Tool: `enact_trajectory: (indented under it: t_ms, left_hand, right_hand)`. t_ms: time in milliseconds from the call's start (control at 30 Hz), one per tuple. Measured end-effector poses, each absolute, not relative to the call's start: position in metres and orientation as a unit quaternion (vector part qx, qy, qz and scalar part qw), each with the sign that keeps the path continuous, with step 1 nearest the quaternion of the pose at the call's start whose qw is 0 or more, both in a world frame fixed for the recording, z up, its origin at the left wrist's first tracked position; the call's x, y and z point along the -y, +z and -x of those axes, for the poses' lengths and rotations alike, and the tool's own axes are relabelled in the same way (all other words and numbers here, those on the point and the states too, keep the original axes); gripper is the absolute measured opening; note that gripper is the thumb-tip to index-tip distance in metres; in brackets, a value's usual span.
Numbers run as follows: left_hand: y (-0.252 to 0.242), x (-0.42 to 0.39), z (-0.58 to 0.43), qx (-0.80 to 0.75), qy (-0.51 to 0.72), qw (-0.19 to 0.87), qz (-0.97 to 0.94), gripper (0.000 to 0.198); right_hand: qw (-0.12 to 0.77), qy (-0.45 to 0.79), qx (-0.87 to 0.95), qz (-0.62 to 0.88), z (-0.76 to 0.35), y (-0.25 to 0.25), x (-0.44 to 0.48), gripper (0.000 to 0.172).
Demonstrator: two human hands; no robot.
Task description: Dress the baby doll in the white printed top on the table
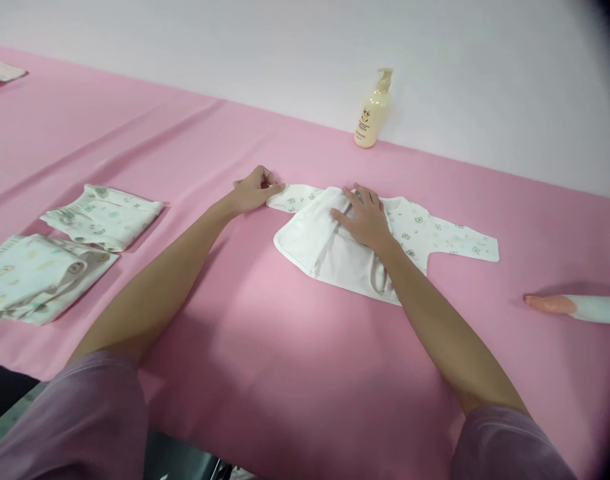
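A small white baby shirt (407,230) with a little animal print lies spread on the pink cloth, its front flap (305,233) folded open to show the plain white inside. At the end of the sleeve on the left, my left hand (257,190) is closed, thumb and fingers pinching the cuff. My right hand (365,217) rests on the upper middle of the shirt, fingers spread over the fabric near the neckline. The other sleeve (467,241) stretches out flat to the right. Below my right wrist, a loop of trim (377,275) shows on the shirt.
Two folded printed garments lie at the left, one farther back (107,217) and one nearer (45,277). A cream pump bottle (369,117) stands by the white wall. At the right edge lies a doll-like limb in a white sleeve (597,309). A pale pink item (3,71) sits far left.
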State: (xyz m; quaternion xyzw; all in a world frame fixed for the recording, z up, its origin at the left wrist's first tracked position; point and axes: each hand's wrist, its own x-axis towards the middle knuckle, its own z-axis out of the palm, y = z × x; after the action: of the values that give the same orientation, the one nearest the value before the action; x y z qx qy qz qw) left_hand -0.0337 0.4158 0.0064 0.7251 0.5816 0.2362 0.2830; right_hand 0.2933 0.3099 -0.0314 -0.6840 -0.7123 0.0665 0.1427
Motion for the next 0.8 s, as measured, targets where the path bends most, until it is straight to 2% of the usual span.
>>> enact_trajectory:
  t_ms: [200, 400, 533, 667, 733, 800]
  left_hand:
    - [0.008, -0.422, 0.044, -0.575, 0.217, 0.391, -0.685, 0.07]
    - [-0.007, -0.426, 0.03, -0.531, 0.319, 0.42, -0.664, 0.052]
    - [-0.016, -0.423, 0.022, -0.555, 0.377, 0.349, -0.654, 0.045]
    - [-0.022, -0.421, 0.027, -0.578, 0.341, 0.214, -0.709, 0.04]
    - [-0.024, -0.421, 0.03, -0.576, 0.315, 0.162, -0.737, 0.038]
    - [-0.024, -0.42, 0.032, -0.57, 0.296, 0.107, -0.759, 0.04]
  right_hand:
    - [0.157, 0.064, 0.714, 0.679, -0.296, -0.036, -0.312, 0.086]
    - [0.187, 0.059, 0.722, 0.664, -0.302, -0.044, -0.315, 0.088]
    - [0.198, 0.067, 0.719, 0.663, -0.302, -0.046, -0.315, 0.085]
    - [0.225, 0.055, 0.713, 0.661, -0.298, -0.037, -0.317, 0.087]
    - [0.249, 0.036, 0.715, 0.653, -0.295, -0.024, -0.311, 0.081]
    - [0.269, 0.021, 0.723, 0.636, -0.291, -0.007, -0.291, 0.065]
